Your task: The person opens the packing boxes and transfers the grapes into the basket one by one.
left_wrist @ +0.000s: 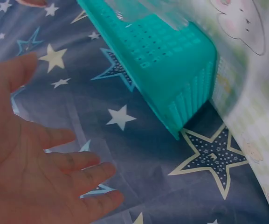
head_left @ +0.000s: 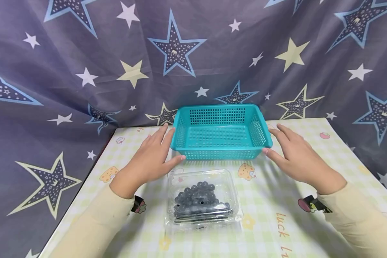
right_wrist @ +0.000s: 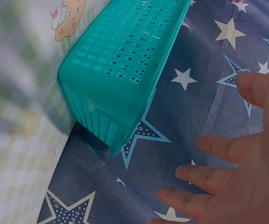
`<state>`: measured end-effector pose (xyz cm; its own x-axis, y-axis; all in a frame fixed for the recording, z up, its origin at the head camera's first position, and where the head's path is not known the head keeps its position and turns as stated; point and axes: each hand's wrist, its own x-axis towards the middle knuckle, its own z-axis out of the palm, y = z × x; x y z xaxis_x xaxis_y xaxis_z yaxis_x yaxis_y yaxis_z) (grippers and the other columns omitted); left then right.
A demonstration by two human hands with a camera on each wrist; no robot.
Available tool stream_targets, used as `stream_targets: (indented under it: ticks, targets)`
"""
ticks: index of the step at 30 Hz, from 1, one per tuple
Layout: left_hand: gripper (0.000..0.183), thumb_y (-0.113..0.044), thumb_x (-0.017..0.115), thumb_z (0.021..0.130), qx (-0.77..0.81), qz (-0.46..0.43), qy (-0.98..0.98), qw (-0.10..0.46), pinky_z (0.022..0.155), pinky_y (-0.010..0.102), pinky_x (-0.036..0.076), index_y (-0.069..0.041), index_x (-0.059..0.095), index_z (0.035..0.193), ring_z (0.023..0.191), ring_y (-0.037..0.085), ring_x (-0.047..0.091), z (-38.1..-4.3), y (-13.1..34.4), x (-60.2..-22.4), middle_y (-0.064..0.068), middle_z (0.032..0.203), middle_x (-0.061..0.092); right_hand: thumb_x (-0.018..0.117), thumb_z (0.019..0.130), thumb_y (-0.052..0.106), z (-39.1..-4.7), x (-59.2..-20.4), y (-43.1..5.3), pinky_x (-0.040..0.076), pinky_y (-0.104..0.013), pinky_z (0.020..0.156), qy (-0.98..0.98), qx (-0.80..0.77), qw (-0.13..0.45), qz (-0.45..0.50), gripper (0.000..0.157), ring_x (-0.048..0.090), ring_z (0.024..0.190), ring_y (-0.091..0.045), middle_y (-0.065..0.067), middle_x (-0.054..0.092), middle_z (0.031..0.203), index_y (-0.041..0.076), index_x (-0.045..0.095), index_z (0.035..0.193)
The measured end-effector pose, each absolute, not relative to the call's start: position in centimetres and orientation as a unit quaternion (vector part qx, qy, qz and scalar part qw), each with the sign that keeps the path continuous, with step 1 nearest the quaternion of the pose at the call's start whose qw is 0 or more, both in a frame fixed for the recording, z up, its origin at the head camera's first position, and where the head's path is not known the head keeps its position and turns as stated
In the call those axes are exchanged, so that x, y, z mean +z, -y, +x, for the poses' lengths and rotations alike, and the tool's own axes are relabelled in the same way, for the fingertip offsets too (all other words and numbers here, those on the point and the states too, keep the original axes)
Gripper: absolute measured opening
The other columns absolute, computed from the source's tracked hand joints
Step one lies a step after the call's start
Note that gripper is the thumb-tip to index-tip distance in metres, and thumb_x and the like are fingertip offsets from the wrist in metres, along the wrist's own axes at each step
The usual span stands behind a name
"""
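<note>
A teal plastic basket (head_left: pixel 220 154) with perforated walls stands at the back of the table, nothing inside it. My left hand (head_left: pixel 153 154) is beside its left end, fingers spread and thumb near the front corner. At the right end, my right hand (head_left: pixel 293 156) is held the same way. Both wrist views show spread fingers and bare palms, apart from the basket (left_wrist: pixel 190 60). In front of the basket lies a clear lidded plastic box (head_left: pixel 224 179) holding dark round balls (head_left: pixel 196 197) that look like blueberries.
A table (head_left: pixel 264 229) has a checked cloth printed with cartoon figures. Right behind the basket hangs a dark curtain (head_left: pixel 213 32) patterned with stars, which also covers both sides.
</note>
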<state>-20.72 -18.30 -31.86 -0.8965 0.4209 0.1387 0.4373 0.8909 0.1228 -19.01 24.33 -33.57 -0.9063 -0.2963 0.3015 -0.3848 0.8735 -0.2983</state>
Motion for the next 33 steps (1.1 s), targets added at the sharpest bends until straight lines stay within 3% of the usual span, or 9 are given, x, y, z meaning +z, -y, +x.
stream_targets:
  ticks: [9, 19, 26, 33]
  targets:
    - [0.092, -0.062, 0.057, 0.099, -0.092, -0.231, 0.966, 0.068, 0.124, 0.061, 0.02, -0.011, 0.019, 0.166, 0.159, 0.038, 0.019, -19.8, 17.9, -31.8, 0.018, 0.173, 0.011, 0.061, 0.1, 0.053, -18.5, -34.1, -24.0, 0.029, -0.069, 0.115, 0.954, 0.2, 0.126, 0.183, 0.071, 0.034, 0.149, -0.049, -0.024, 0.032, 0.164, 0.008, 0.045, 0.153]
    - [0.089, -0.058, 0.06, 0.099, -0.108, -0.256, 0.957, 0.078, 0.124, 0.06, 0.022, -0.012, 0.024, 0.165, 0.158, 0.038, 0.023, -18.6, 17.3, -32.1, 0.015, 0.173, 0.014, 0.06, 0.102, 0.049, -17.6, -34.9, -23.3, 0.034, -0.065, 0.113, 0.95, 0.216, 0.124, 0.191, 0.062, 0.041, 0.144, -0.045, -0.019, 0.041, 0.158, 0.009, 0.05, 0.148]
    - [0.087, -0.053, 0.064, 0.098, -0.118, -0.27, 0.951, 0.089, 0.125, 0.059, 0.021, -0.012, 0.025, 0.164, 0.159, 0.033, 0.022, -17.6, 16.6, -31.9, 0.014, 0.172, 0.016, 0.063, 0.102, 0.043, -16.8, -35.5, -22.7, 0.044, -0.06, 0.103, 0.938, 0.224, 0.151, 0.216, 0.047, 0.055, 0.127, -0.037, -0.014, 0.057, 0.138, 0.011, 0.059, 0.137]
    - [0.088, -0.053, 0.066, 0.097, -0.131, -0.278, 0.947, 0.09, 0.124, 0.06, 0.022, -0.015, 0.024, 0.165, 0.158, 0.035, 0.023, -16.7, 16.1, -31.9, 0.011, 0.173, 0.015, 0.063, 0.103, 0.04, -16.0, -36.2, -22.0, 0.053, -0.049, 0.088, 0.937, 0.235, 0.135, 0.221, 0.034, 0.064, 0.109, -0.024, -0.001, 0.062, 0.126, 0.019, 0.062, 0.13]
